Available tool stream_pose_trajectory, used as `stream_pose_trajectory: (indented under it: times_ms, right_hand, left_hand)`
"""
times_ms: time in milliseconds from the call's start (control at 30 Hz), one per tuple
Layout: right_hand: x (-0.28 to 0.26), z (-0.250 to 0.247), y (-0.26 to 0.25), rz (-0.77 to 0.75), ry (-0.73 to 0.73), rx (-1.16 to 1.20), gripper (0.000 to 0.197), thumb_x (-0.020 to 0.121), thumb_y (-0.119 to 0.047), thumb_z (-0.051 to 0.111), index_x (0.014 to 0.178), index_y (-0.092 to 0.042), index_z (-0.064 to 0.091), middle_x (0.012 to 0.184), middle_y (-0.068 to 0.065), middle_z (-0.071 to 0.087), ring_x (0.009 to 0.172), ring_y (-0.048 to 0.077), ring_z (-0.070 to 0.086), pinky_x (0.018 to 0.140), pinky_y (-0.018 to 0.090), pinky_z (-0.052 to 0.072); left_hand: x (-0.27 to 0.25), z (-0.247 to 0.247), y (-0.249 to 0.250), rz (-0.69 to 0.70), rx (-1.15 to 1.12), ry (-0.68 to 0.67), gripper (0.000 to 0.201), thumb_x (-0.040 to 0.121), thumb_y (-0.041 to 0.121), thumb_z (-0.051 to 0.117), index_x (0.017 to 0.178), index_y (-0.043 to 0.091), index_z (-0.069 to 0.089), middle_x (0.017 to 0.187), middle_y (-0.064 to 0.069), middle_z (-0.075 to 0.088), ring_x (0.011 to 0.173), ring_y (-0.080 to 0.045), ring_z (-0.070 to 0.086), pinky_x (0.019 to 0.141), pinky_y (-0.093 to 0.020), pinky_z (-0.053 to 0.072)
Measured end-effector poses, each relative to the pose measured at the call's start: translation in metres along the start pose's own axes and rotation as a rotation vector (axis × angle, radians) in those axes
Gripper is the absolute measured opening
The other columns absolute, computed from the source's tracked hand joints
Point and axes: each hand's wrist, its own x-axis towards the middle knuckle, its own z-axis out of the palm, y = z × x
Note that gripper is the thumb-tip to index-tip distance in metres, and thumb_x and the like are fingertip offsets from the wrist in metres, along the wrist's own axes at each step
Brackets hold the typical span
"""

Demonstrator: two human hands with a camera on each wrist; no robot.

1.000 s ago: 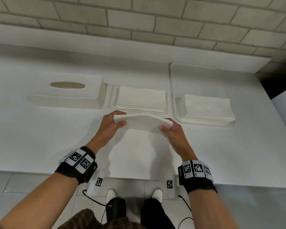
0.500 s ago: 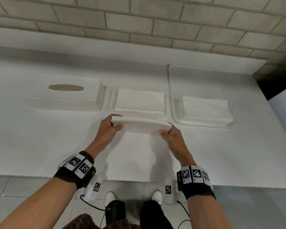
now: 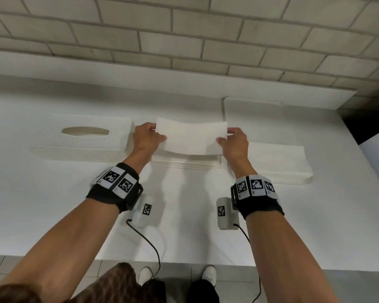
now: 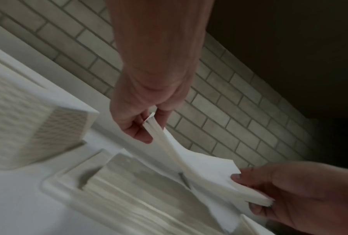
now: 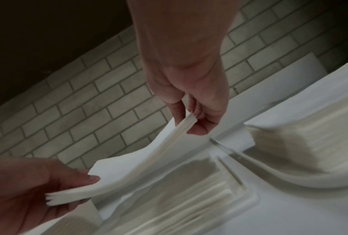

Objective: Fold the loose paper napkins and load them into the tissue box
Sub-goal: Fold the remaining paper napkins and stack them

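Napkins held up between both hands over the stack

Left hand (image 3: 148, 136) and right hand (image 3: 235, 142) each pinch one end of a folded napkin bundle (image 3: 192, 137), thumb against fingers, sagging above the napkin stack (image 3: 185, 164) in its tray on the white worktop (image 3: 53, 204). The tissue box (image 3: 83, 138) sits just left.

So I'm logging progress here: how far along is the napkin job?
Done: a folded stack lies in the tray beside the tissue box. In hand: left hand and right hand pinch a folded wad above it. Left: the loose pile, and boxing.
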Motion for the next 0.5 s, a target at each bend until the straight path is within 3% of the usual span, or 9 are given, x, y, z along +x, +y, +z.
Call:
stream_pose_trajectory:
  times_ms: [67,167,300,400,500]
  right_hand:
    - [0.008,0.007,0.0,0.024,-0.006,-0.032,0.036,0.089,-0.009,0.064,0.123,-0.008,0.054,0.113,0.012,0.065,0.087,0.021,0.061,0.072,0.029,0.047]
    - [0.012,0.014,0.007,0.048,-0.006,-0.085,0.037,0.089,-0.01,0.064,0.124,-0.008,0.054,0.119,0.012,0.063,0.087,0.019,0.056,0.074,0.026,0.043]
    - [0.017,0.023,0.017,0.079,-0.009,-0.116,0.036,0.09,-0.01,0.063,0.124,-0.008,0.054,0.12,0.014,0.065,0.081,0.02,0.058,0.073,0.027,0.045]
    - [0.021,0.028,0.023,0.08,-0.016,-0.157,0.036,0.091,-0.008,0.061,0.126,-0.006,0.053,0.122,0.016,0.063,0.095,0.027,0.063,0.076,0.026,0.045]
    - [0.024,0.032,0.028,0.078,-0.015,-0.187,0.036,0.091,-0.006,0.06,0.127,-0.004,0.053,0.122,0.017,0.063,0.106,0.03,0.063,0.086,0.031,0.05]
  left_hand:
    - [0.012,0.005,-0.002,-0.029,0.046,0.023,0.039,0.074,-0.002,0.075,0.112,0.005,0.068,0.103,-0.009,0.07,0.091,-0.022,0.065,0.08,-0.028,0.051]
    - [0.02,0.01,-0.01,-0.062,0.078,0.039,0.044,0.072,-0.002,0.076,0.114,0.005,0.068,0.109,-0.008,0.069,0.097,-0.025,0.067,0.088,-0.033,0.054]
    - [0.028,0.014,-0.021,-0.045,0.136,0.028,0.026,0.072,-0.004,0.074,0.091,0.012,0.07,0.091,-0.005,0.066,0.082,-0.02,0.06,0.08,-0.029,0.05]
    - [0.029,0.016,-0.029,-0.024,0.161,0.006,0.018,0.072,-0.004,0.073,0.086,0.007,0.073,0.084,-0.007,0.069,0.075,-0.02,0.06,0.075,-0.031,0.052]
    - [0.031,0.019,-0.037,-0.018,0.204,0.013,0.015,0.072,-0.001,0.073,0.086,-0.001,0.073,0.084,-0.014,0.073,0.07,-0.019,0.059,0.07,-0.034,0.054]
